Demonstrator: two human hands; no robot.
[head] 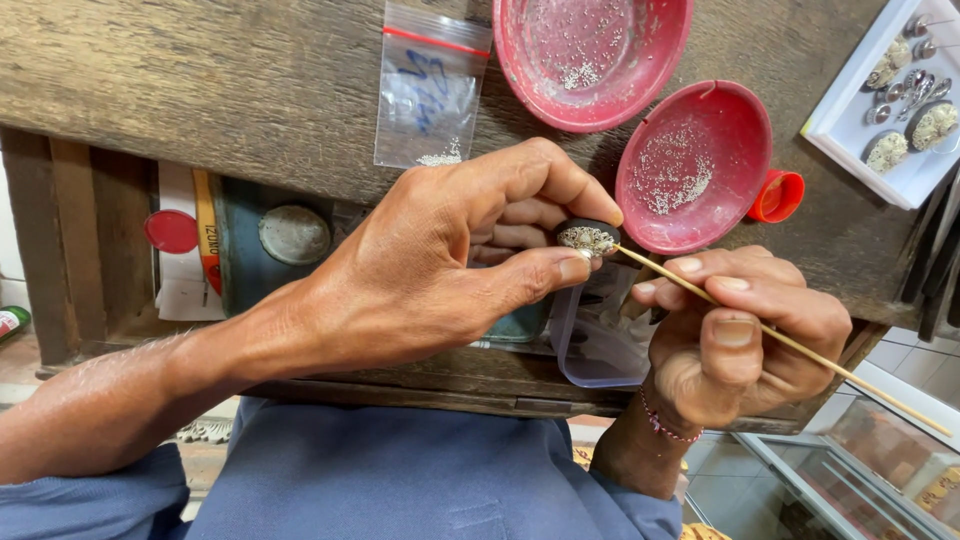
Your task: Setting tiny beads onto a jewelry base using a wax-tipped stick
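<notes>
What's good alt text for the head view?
Seen from above, a left hand pinches a small dark oval piece crusted with tiny pale beads, while the right hand touches a thin wooden stick to it. Behind on the worn wooden bench sit two red dishes dusted with beads, a small plastic bag and a white tray of similar pieces.

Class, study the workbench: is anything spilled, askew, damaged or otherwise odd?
Nothing is spilled. The tiny beads stay inside the two red dishes and the plastic bag. The left hand pinches a small dark oval piece; the right hand holds a thin stick to it.
</notes>
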